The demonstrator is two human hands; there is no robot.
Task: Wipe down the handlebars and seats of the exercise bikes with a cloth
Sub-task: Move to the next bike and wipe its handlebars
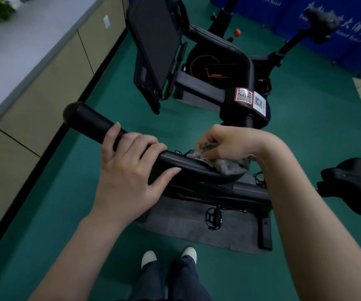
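Note:
The near bike's black handlebar (88, 122) runs from upper left down to the centre. My left hand (129, 161) grips its left arm, fingers over the top and thumb underneath. My right hand (225, 142) holds a crumpled grey cloth (225, 164) and presses it on the middle of the bar. The black seat (357, 181) of this bike sticks out at the right edge, apart from both hands.
A second black bike (220, 64) with a dark console screen (153, 40) stands ahead. A beige cabinet wall (34, 94) runs along the left. Grey mat (188, 227) and a pedal (214, 216) lie under the near bike on green floor. My shoes (168, 255) are below.

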